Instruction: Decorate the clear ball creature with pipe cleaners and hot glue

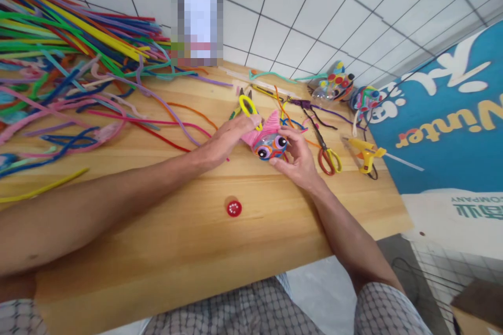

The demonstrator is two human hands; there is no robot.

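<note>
A small craft figure [270,146] with googly eyes, a clear rounded body and pink ribbed fins is held above the table. My right hand [297,159] grips it from the right, thumb below the eyes and fingers behind. At its left side, my left hand [231,138] is closed around the end of a yellow loop [247,105], which looks like a bent pipe cleaner. Its fingertips are partly hidden, and whether they also touch the figure I cannot tell. Just beyond this hand lie pliers [236,113]. Nearer to me is a red cap [234,208] with small white pieces.
Colourful pipe cleaners [78,26] heap over the left of the wooden table [176,251]. Scissors [328,159] and a yellow glue gun [366,153] lie to the right. Two decorated figures stand behind, one with red dots [340,84]. A utility knife [267,92] lies near the tiled wall.
</note>
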